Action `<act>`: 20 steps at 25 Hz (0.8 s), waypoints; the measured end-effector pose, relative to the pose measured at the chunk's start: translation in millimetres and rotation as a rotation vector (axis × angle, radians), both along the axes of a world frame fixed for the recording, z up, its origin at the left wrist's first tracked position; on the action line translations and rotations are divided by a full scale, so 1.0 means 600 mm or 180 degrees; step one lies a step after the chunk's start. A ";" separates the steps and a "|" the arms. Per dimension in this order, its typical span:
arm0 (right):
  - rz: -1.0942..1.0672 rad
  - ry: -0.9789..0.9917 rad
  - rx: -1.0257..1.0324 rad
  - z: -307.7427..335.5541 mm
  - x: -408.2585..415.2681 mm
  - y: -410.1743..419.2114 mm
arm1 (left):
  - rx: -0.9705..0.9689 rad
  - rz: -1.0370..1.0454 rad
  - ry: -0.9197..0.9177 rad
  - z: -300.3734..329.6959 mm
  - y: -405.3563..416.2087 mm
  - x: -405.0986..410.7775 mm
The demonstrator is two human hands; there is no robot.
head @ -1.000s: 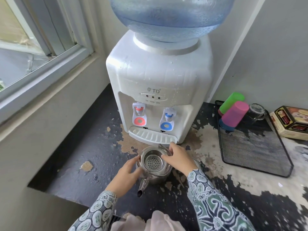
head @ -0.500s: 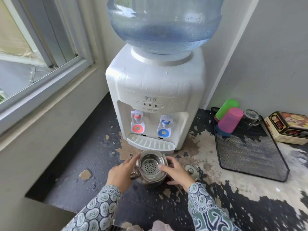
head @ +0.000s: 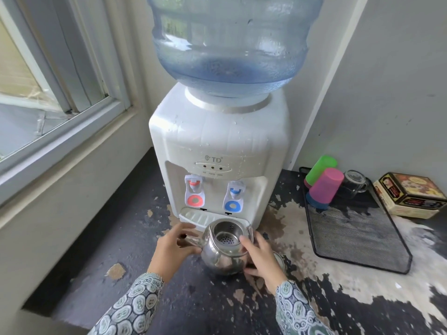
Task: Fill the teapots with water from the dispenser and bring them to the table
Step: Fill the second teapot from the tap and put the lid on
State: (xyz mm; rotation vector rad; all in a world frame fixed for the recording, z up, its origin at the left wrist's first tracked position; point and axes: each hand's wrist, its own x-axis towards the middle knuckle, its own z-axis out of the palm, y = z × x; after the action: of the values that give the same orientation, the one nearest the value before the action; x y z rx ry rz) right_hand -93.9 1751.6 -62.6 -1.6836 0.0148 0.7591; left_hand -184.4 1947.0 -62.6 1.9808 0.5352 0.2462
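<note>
Two hands grip round, shiny steel teapot (head: 223,252).

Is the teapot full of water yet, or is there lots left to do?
Not yet. Done: the lid is off, lying on the counter behind the right hand. In hand: both hands hold the steel teapot in front of the dispenser, the left hand at its spout; its strainer looks dry. Left: put it under a tap, probably the blue tap, fill it, then carry it to the table.
</note>
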 end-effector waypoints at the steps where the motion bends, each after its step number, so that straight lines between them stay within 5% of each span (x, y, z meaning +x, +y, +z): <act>1: -0.0070 -0.0037 -0.0005 0.004 0.007 -0.002 | -0.0160 0.0126 -0.0129 0.001 -0.003 0.010; 10: -0.0026 -0.0572 -0.0129 0.013 0.042 0.020 | -0.1112 0.0869 -0.0391 -0.019 -0.012 0.068; 16: -0.0645 -0.2869 -0.1165 0.045 0.037 0.040 | -0.1045 0.0876 -0.0539 -0.005 -0.029 0.081; 20: 0.0328 -0.2385 -0.2022 0.050 0.053 0.063 | -0.1264 0.1044 -0.0620 -0.026 -0.035 0.081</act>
State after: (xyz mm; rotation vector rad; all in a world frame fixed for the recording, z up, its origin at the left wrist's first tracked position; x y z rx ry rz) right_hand -61.9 1789.4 -32.7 -2.5071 -0.3918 0.1463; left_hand -136.1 1925.9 -78.5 1.4627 0.7206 0.4911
